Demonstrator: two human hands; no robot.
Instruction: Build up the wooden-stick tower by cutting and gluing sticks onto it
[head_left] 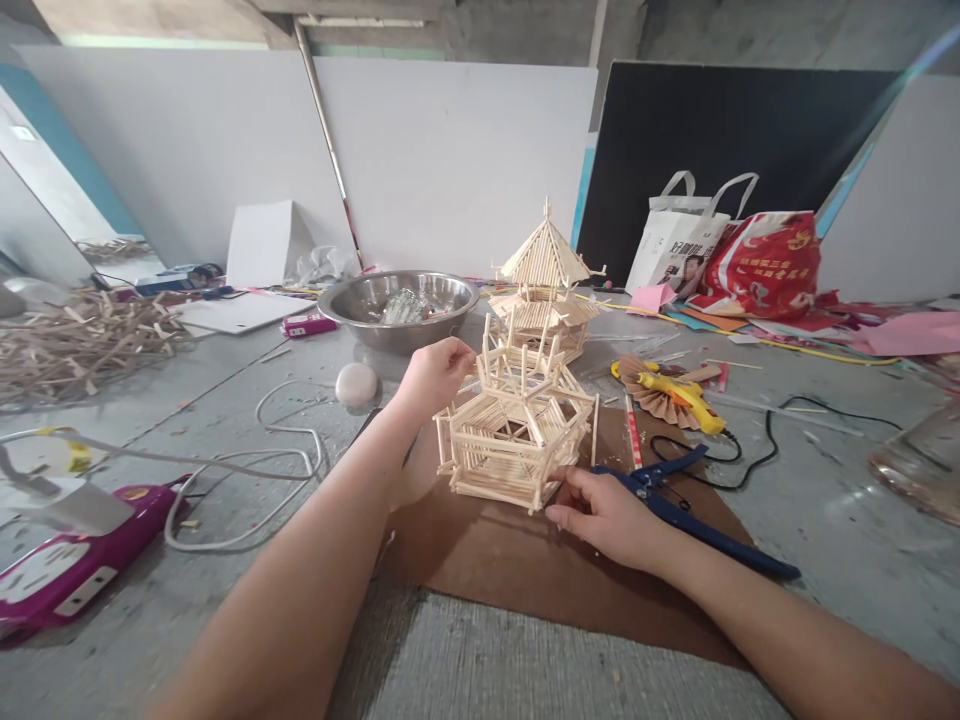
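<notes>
A pavilion model of thin wooden sticks (pixel 517 455), many-sided and open-topped with short upright posts, rests on a brown board (pixel 487 560) in front of me. My left hand (pixel 442 370) is closed at the model's upper left side, fingertips pinched together. What lies between those fingertips is too small to make out. At the lower right corner, my right hand (pixel 600 510) grips the model's base with thumb and fingers. Just behind stands a stick tower with a pointed roof (pixel 546 255). Blue-handled cutters (pixel 675 500) lie beside my right hand.
A yellow glue gun (pixel 679 395) with a black cord lies at right. A metal bowl (pixel 397 305) stands behind my left hand, near a round whitish object (pixel 356 384). At left are a purple power strip (pixel 112 540), white cable (pixel 247 460) and piled sticks (pixel 82 345).
</notes>
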